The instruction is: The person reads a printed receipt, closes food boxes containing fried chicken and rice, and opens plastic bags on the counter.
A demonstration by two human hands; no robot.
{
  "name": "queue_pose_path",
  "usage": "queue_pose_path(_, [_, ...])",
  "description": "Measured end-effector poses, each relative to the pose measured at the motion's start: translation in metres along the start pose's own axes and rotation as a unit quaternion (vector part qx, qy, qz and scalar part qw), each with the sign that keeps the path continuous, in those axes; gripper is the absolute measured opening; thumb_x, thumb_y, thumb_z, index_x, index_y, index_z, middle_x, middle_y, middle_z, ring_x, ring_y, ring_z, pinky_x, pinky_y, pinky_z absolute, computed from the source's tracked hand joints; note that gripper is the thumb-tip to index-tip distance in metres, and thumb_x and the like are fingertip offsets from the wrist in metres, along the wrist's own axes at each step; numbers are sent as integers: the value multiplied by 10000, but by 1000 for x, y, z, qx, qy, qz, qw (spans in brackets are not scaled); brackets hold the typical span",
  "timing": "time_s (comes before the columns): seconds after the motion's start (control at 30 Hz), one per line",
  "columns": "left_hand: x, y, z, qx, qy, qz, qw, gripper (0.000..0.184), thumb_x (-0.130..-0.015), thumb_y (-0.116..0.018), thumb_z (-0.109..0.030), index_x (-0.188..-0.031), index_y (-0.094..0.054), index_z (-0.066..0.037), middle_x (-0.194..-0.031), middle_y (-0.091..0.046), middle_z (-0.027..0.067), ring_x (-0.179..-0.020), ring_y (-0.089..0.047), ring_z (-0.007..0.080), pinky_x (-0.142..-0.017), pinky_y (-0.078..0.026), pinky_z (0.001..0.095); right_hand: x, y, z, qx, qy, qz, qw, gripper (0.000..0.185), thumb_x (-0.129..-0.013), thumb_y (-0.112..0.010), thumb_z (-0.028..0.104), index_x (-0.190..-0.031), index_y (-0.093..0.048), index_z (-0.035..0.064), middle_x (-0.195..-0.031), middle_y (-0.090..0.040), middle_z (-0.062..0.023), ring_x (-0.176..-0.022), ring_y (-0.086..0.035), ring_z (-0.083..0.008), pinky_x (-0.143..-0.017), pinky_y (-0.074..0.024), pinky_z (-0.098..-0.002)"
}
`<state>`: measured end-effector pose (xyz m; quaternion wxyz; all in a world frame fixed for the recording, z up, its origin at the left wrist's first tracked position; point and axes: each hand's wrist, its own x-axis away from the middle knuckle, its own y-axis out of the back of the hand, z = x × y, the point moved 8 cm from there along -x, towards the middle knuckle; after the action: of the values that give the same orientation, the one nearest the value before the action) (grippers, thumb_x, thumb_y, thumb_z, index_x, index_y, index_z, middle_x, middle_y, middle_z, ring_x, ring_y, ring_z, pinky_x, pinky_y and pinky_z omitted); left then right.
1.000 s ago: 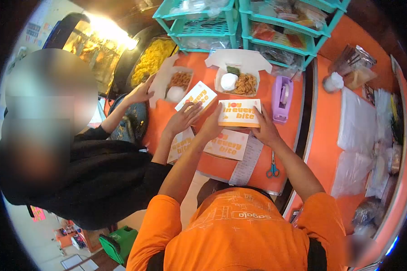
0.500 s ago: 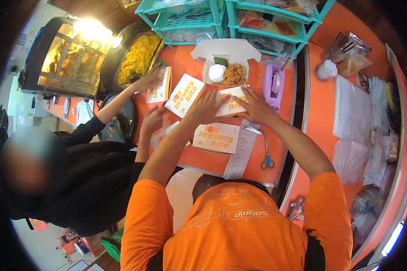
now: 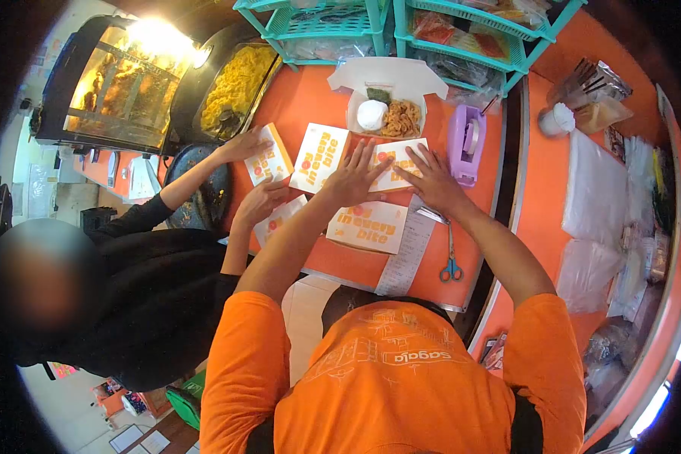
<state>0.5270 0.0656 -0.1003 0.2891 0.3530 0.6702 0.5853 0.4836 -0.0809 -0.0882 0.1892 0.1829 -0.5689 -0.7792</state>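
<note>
My left hand (image 3: 358, 175) lies with fingers spread on the left part of a closed white takeaway box (image 3: 401, 162) printed with orange letters. On the same lid's right side, my right hand (image 3: 436, 183) rests, its fingers also outstretched. Behind this box stands an open food box (image 3: 355, 121) holding a white round portion, something dark green and brown fried pieces. A second closed box (image 3: 319, 157) sits just left of my left hand. Nearer to me, another closed box (image 3: 367, 227) lies partly over a long printed receipt (image 3: 403, 261).
A co-worker's hands (image 3: 251, 181) at left hold a tilted box (image 3: 269, 160) above another box (image 3: 278, 219). Blue-handled scissors (image 3: 451, 270) and a purple tape dispenser (image 3: 467, 147) are at right. Teal racks (image 3: 325, 23) stand behind; a lit food warmer (image 3: 121, 87) is far left.
The co-worker's box has turned and tilted, with the lower hand moving up toward it. My hands stay on the same box, with small shifts of the fingers. The view has shifted slightly.
</note>
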Motion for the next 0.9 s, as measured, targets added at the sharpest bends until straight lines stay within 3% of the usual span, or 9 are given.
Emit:
queue_pose_path(0.13, [-6,4,-7,-72,13,16,997,872,-809,-585,-619,-1511,-255,-222,-1558,-139,251,-1439,-159,431,-1109,-252,580,1,2,-1,-7,-38,-36,999,544,-911,-543,213,-1439,-425,279,-1532,-267,-170,-1419,-236,-376,-1141,-208,-554])
queue_pose_path(0.37, [-4,6,-9,-54,-4,-4,999,830,-835,-575,-574,-1508,-267,-200,-1565,-162,224,-1438,-190,407,-1099,-263,575,5,2,4,52,-82,-38,995,548,-907,-489,169,-1441,-426,276,-1537,-250,-179,-1428,-231,-350,-1114,-253,-566])
queue_pose_path(0.47, [2,13,-13,-75,-19,-32,996,837,-834,-589,-556,-1511,-263,-187,-1561,-187,215,-1430,-227,392,-1089,-274,582,9,3,4,43,-74,-71,994,517,-905,-485,138,-1410,-470,248,-1495,-328,-188,-1401,-290,-352,-1105,-279,-550])
queue_pose_path(0.57, [1,16,-10,-117,-46,-45,991,761,-840,-602,-522,-1462,-355,-162,-1486,-337,232,-1383,-328,391,-1077,-313,549,20,-5,-4,10,-48,-122,991,426,-909,-530,144,-1333,-542,172,-1423,-425,-202,-1349,-364,-370,-1099,-307,-504])
queue_pose_path(0.63, [-13,27,11,63,-34,-78,994,630,-838,-663,-375,-1367,-457,-103,-1350,-478,248,-1280,-445,406,-1043,-362,506,13,-13,-29,-219,-120,-136,959,421,-888,-586,148,-1303,-554,90,-1402,-447,-216,-1356,-367,-352,-1133,-264,-449])
queue_pose_path(0.67, [-23,70,31,272,90,-172,942,544,-814,-698,-229,-1290,-500,-57,-1227,-549,237,-1166,-511,420,-1000,-393,491,2,31,-25,-223,-170,-197,939,401,-873,-629,161,-1250,-566,39,-1408,-440,-210,-1336,-389,-355,-1115,-302,-430])
queue_pose_path(0.7, [-31,82,60,181,152,-262,935,575,-790,-708,-139,-1306,-480,-30,-1209,-558,211,-1111,-529,412,-968,-414,483,-20,49,-26,-223,-170,-197,940,401,-873,-629,161,-1250,-566,39,-1408,-440,-210,-1336,-389,-355,-1115,-302,-430])
queue_pose_path(0.77, [-37,149,83,41,238,-447,861,542,-785,-713,-169,-1262,-496,-27,-1185,-561,211,-1120,-525,389,-954,-425,453,-50,114,-50,-67,-196,-426,881,378,-846,-650,151,-1186,-565,9,-1329,-496,-193,-1170,-530,-382,-1010,-409,-470])
queue_pose_path(0.9, [-74,148,144,-54,262,-363,892,510,-790,-698,-170,-1239,-508,-19,-1179,-556,222,-1015,-581,395,-871,-474,443,-104,121,-103,-20,-195,-414,889,417,-845,-652,174,-1226,-533,56,-1313,-492,-194,-1079,-573,-392,-939,-447,-494])
